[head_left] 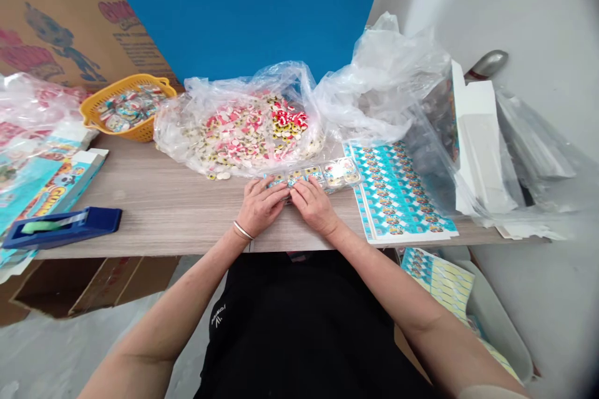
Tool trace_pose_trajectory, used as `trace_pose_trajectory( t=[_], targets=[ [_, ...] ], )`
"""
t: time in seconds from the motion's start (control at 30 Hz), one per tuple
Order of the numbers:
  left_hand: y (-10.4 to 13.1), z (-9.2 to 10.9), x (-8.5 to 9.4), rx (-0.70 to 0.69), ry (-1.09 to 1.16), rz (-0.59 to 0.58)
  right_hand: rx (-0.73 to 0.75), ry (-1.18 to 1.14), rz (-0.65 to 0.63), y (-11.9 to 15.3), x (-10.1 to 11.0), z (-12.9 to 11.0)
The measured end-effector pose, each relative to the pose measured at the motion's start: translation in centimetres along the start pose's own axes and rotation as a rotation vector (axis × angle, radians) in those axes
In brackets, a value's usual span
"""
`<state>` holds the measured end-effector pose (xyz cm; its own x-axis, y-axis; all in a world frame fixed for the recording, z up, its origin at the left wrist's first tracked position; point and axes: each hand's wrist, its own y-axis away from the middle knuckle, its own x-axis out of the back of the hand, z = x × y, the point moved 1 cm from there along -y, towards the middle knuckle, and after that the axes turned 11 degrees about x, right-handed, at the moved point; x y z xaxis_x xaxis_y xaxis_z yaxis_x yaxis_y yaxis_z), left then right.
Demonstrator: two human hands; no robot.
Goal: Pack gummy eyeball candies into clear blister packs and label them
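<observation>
A clear plastic tray point(340, 172) with several compartments lies on the table, with small round candies and printed labels showing in it. My left hand point(262, 202) has its curled fingers pressed on the left end and near edge. Close beside it, my right hand point(314, 204) bends its fingers over the middle of the tray. Both thumbs are at the near edge, partly hidden by the hands. Just behind the tray spreads an open clear bag point(196, 143) of red, white and yellow-green candies. A few candies lie loose by its edge.
Printed label sheets point(397, 199) lie to the right. A yellow basket point(145, 132) of wrapped pieces stands back left, near a blue tape dispenser point(105, 219) and flat printed boxes point(70, 181). Crumpled plastic point(374, 75) and a white carton point(482, 143) occupy the right; a bin point(508, 330) stands below.
</observation>
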<state>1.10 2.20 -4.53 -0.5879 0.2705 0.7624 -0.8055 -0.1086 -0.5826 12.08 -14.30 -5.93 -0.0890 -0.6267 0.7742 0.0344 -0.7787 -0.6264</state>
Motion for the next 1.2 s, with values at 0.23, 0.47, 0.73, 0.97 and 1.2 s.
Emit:
trace_pose_trajectory(
  t=[0.23, 0.47, 0.73, 0.97, 1.2],
  targets=[
    [0.6, -0.8, -0.1, 0.064, 0.116, -0.095, 0.079, 0.008, -0.039, 0.7, 0.3, 0.9],
    [0.8, -1.2, -0.5, 0.076, 0.106, -0.142, 0.158, 0.063, 0.043, 1.2, -0.2, 0.8],
    [0.6, -1.0, -0.2, 0.08, 0.067, -0.146, 0.099, 0.005, 0.04, 1.4, -0.7, 0.8],
    [0.6, -0.7, -0.8, 0.116, 0.04, -0.084, 0.097, -0.008, 0.039, 1.7, -0.8, 0.9],
    [0.8, -0.9, -0.3, 0.026, 0.028, -0.111, 0.105, 0.004, 0.044, 1.5, -0.8, 0.8]
  ],
)
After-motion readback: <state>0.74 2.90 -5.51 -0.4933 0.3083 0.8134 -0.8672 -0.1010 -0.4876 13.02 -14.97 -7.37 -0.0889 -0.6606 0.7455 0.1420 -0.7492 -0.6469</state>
